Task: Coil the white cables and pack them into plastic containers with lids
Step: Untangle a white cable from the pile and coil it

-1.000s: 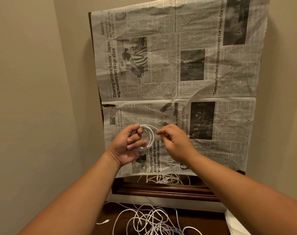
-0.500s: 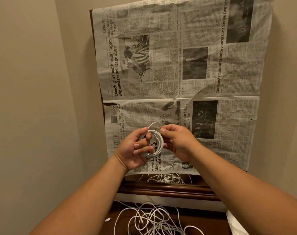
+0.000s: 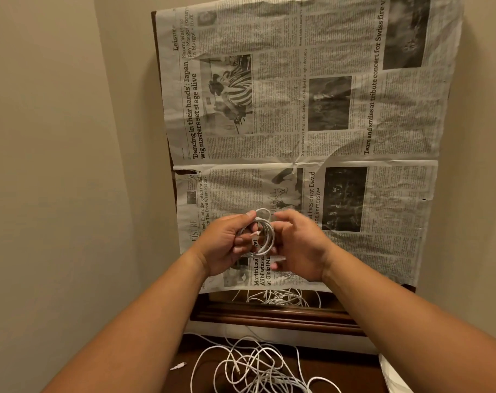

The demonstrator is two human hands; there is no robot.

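Now: coiled white cable (image 3: 265, 236) sits upright between both hands, left hand (image 3: 227, 245) gripping its left side with fingers curled through the ring, right hand (image 3: 300, 245) just beside its right edge, curled, grip unclear; loose cables (image 3: 255, 367) lie below on the bench (image 3: 346, 370).

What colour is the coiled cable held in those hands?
White. The thin coiled cable, gripped in the left hand, shows best in the head view.
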